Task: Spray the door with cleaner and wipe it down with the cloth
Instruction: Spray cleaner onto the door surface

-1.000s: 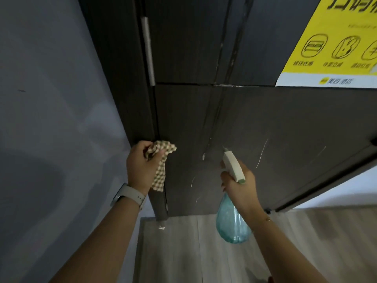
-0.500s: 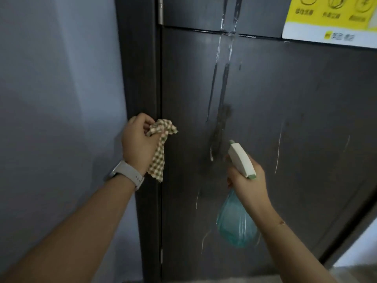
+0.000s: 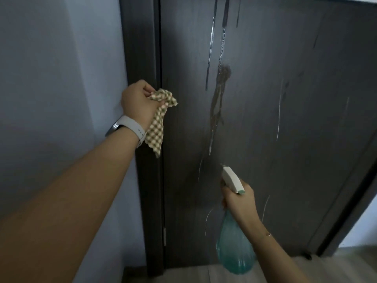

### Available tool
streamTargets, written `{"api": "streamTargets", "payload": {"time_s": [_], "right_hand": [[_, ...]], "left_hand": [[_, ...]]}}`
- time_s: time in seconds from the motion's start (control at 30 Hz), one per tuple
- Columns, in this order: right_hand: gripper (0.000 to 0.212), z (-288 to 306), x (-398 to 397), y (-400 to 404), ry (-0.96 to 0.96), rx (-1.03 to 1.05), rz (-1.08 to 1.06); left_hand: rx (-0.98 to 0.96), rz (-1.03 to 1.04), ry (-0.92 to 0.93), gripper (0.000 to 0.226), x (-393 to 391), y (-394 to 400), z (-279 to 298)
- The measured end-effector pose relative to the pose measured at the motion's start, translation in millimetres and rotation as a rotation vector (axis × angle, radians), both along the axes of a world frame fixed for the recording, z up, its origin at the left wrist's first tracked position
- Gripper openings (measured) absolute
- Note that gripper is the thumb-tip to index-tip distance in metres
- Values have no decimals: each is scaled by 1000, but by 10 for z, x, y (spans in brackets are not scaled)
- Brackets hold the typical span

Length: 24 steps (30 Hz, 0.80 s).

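Note:
A dark brown door (image 3: 285, 129) fills the middle and right of the head view. Wet streaks of cleaner (image 3: 219, 94) run down its panel, with a darker wet patch partway along. My left hand (image 3: 138, 103) grips a bunched checked cloth (image 3: 158, 121) near the door's hinge edge; the cloth hangs down from my fist. Lower down, my right hand (image 3: 239, 198) holds a teal spray bottle (image 3: 234, 248) by its neck. The white nozzle (image 3: 231, 178) points up and left at the door.
A grey wall (image 3: 51, 88) stands to the left of the dark door frame (image 3: 140, 48). Wood-look flooring (image 3: 204, 274) shows along the bottom. A pale strip of wall (image 3: 363, 227) appears beyond the door's right edge. A watch (image 3: 126, 127) sits on my left wrist.
The view has tilted down the door; the yellow sign has left the frame. My right hand with the bottle sits lower in view. Streaks have run further down.

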State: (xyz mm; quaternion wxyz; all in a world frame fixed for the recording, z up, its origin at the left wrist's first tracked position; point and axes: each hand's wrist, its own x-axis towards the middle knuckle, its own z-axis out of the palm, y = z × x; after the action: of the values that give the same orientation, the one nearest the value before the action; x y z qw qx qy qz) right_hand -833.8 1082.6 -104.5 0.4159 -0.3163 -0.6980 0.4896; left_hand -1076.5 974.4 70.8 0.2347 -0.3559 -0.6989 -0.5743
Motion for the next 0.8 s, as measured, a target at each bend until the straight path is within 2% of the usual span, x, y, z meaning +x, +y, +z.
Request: {"api": "streamTargets", "payload": {"time_s": [0.2,0.43,0.6,0.67,0.8], "right_hand": [[14,-326,-92,1,-38,-54,-31],[5,-229,53,-24,-50,-25,-13],[7,243,341,207,-24,1,-20],[13,519,433,377,-6,30,-56],[9,1215,624,773,31,96,-114]], "left_hand": [[5,36,30,21,-20,33,-24],[-6,47,16,24,33,19,-4],[-147,40,139,23,157,35,113],[-131,12,202,22,292,128,224],[-99,-120,182,24,467,448,528]]}}
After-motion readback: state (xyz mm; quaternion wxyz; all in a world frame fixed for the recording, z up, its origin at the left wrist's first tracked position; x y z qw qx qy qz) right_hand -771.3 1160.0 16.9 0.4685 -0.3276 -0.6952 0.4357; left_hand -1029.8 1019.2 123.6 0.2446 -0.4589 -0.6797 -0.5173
